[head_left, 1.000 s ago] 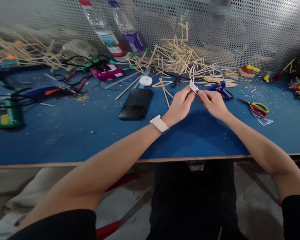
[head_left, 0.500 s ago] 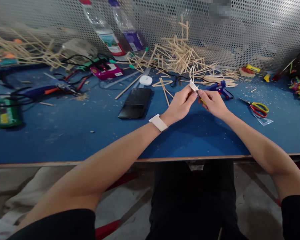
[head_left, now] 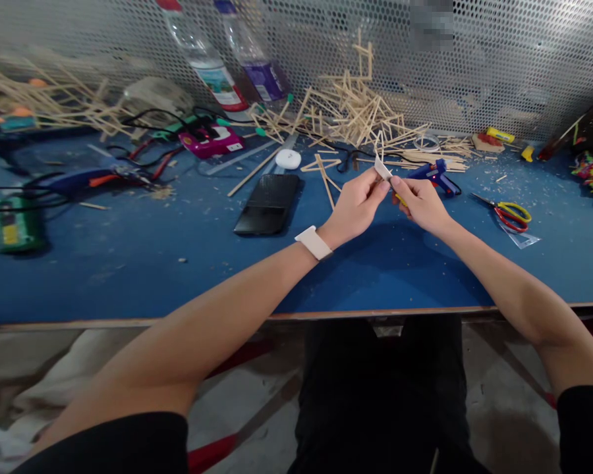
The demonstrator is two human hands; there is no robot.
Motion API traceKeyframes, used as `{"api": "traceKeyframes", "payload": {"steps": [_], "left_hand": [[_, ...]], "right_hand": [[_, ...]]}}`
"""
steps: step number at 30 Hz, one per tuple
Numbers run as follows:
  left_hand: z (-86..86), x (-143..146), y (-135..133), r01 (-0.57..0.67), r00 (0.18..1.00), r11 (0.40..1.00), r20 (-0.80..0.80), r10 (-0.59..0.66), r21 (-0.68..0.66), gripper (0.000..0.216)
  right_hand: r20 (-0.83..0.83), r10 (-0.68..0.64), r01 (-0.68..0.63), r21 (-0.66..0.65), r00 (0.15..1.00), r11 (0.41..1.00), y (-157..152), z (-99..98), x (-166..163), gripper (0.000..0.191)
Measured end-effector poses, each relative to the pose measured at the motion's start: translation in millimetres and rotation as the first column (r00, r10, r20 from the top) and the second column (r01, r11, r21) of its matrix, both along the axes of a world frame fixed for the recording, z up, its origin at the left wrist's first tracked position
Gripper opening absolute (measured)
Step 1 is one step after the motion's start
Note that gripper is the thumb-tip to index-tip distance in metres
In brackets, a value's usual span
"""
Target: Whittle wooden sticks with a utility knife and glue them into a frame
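Two bare hands meet above the blue surface [head_left: 227, 276], fingertips nearly together. Left hand [head_left: 358, 204] pinches a thin, flat white strip [head_left: 381, 168], which tilts up past the fingers. Right hand [head_left: 422, 203] is curled round a small yellow item [head_left: 401, 199], mostly hidden; cannot tell what it is. Its near end seems to bear on the strip's lower end, though contact is hard to confirm.

Change over the last second: slight. Hands and strip hold nearly the same place; more yellow shows under the right fingers than a second ago. Reads as fine, close work, with the strip kept steady.

Around: blue glue gun [head_left: 435, 172], small red light showing, just behind the right hand and partly screened by it; likely the nearest obstacle. Joined frame of pale wooden sticks [head_left: 322, 168] lies beside the left hand, one leg running toward it; touching or not, cannot tell. Tangled heap of pale sticks [head_left: 348, 112] behind, against the perforated metal panel [head_left: 316, 39]. Black rectangular phone [head_left: 268, 204] flat to the left, rounded white case [head_left: 288, 158] just beyond. Red-and-yellow-handled scissors [head_left: 514, 214] off right, over a clear plastic triangle [head_left: 525, 241].
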State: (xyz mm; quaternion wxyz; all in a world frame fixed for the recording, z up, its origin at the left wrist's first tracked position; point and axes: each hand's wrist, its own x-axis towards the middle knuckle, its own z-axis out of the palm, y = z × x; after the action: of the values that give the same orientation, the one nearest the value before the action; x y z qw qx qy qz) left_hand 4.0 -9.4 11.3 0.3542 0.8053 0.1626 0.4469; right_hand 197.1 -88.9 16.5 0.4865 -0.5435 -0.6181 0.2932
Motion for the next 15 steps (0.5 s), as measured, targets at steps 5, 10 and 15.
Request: {"api": "traceKeyframes", "payload": {"steps": [5, 10, 15], "left_hand": [[-3.5, -1.1, -0.1, 0.002, 1.000, 1.000, -0.016, -0.002, -0.009, 0.058], [-6.1, 0.7, 0.9, 0.037, 0.999, 0.999, 0.001, -0.037, -0.023, 0.062], [-2.5, 0.5, 0.0, 0.052, 0.999, 0.998, -0.012, -0.052, -0.028, 0.063]], "right_hand": [[0.007, 0.059, -0.059, 0.009, 0.998, 0.998, -1.6, 3.3, 1.9, 0.094], [-0.011, 0.096, -0.096, 0.005, 0.995, 0.995, -1.2, 2.9, 4.5, 0.090], [-0.048, 0.123, -0.124, -0.014, 0.991, 0.992, -0.1, 1.6, 6.0, 0.088]]}}
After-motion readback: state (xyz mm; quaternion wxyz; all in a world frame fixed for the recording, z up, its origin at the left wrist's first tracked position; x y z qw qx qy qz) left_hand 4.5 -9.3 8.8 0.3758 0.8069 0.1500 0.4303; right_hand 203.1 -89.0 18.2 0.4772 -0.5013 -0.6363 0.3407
